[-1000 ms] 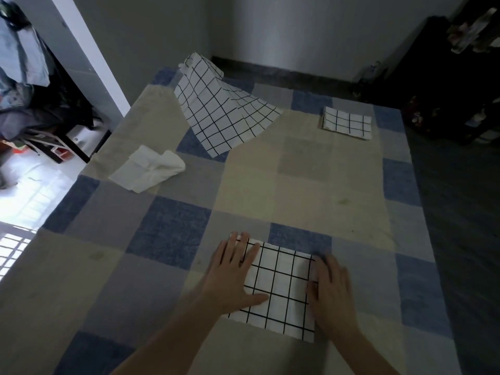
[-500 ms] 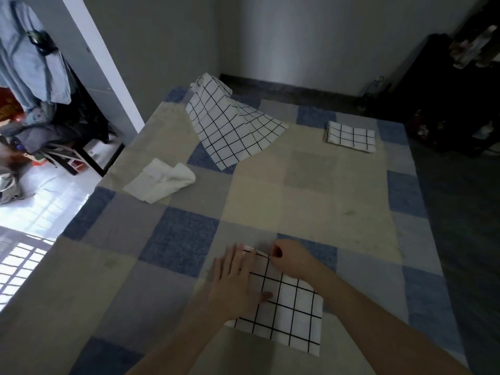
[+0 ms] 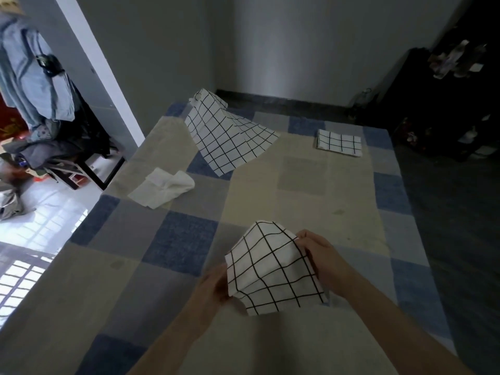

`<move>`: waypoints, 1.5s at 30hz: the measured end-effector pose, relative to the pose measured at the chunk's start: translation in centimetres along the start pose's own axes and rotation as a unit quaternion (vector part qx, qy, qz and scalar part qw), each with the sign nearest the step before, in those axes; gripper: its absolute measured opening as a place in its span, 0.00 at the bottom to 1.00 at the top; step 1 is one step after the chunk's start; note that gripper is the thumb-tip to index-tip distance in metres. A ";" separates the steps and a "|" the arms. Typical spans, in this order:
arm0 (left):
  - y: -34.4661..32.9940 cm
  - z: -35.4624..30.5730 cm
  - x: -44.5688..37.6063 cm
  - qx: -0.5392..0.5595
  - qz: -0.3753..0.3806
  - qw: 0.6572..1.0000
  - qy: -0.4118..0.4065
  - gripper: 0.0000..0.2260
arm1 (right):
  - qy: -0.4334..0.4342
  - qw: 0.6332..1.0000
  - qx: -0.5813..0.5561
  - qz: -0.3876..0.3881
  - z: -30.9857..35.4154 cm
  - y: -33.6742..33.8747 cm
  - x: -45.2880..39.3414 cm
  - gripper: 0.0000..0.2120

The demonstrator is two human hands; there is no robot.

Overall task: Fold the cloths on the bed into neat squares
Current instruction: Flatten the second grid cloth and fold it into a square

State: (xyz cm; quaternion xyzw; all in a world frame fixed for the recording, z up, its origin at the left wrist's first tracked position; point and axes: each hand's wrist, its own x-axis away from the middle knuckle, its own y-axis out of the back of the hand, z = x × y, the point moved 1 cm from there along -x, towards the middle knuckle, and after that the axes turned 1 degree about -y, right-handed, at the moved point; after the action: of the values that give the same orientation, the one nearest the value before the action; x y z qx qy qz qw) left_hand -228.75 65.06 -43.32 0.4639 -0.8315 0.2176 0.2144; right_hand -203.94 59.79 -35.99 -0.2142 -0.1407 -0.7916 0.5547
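Head view: no brand, label or writing can be read on anything. Four cloths lie on or over the bed (image 3: 173, 239), which wears a blue, grey and beige check cover. Three are white with a black grid, one is plain white.

The held cloth (image 3: 273, 269), folded, is lifted near the bed's front edge. The left hand (image 3: 213, 286) pinches its left edge, fingers closed on the fabric. The right hand (image 3: 320, 257) grips its right edge, fingers clamped on it too.

The open cloth (image 3: 227, 133) lies unfolded at the far left, its back corner propped up, perhaps against something hidden. The folded cloth (image 3: 339, 142) rests flat at the far right. The white cloth (image 3: 162, 191) is crumpled by the left edge.
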 end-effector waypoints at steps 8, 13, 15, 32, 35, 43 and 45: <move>-1.0 -2.6 -1.0 -0.062 -0.014 0.998 0.001 0.09 | -0.024 0.995 0.072 -0.065 -2.0 2.6 1.4 0.12; -1.9 -6.3 -3.3 -0.119 -0.080 0.990 -0.010 0.15 | -0.006 0.980 0.167 -0.103 -1.6 3.7 1.1 0.16; -2.8 -8.9 -3.6 -0.145 -0.081 0.984 -0.070 0.13 | 0.044 0.976 0.168 -0.132 -0.2 4.0 1.0 0.17; -0.3 2.3 0.0 -0.382 -0.045 0.919 -0.083 0.19 | -0.069 0.960 0.216 -0.162 -13.8 2.6 5.4 0.19; -1.0 1.8 -0.3 -0.376 -0.036 0.919 -0.113 0.22 | -0.042 0.955 0.233 -0.181 -13.7 2.6 4.6 0.16; -1.5 1.2 -2.5 -0.355 -0.093 0.912 -0.184 0.11 | 0.068 0.947 0.262 -0.171 -12.1 1.8 3.3 0.18; -1.5 1.5 -2.7 -0.350 -0.099 0.916 -0.171 0.15 | 0.055 0.945 0.279 -0.158 -12.0 1.9 2.9 0.17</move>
State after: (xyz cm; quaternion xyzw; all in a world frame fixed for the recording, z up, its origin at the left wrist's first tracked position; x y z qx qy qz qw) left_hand -226.38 65.31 -45.76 0.4689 -0.8285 -0.1926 0.2380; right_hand -205.23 51.22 -44.96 0.0183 -0.3575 -0.8085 0.4670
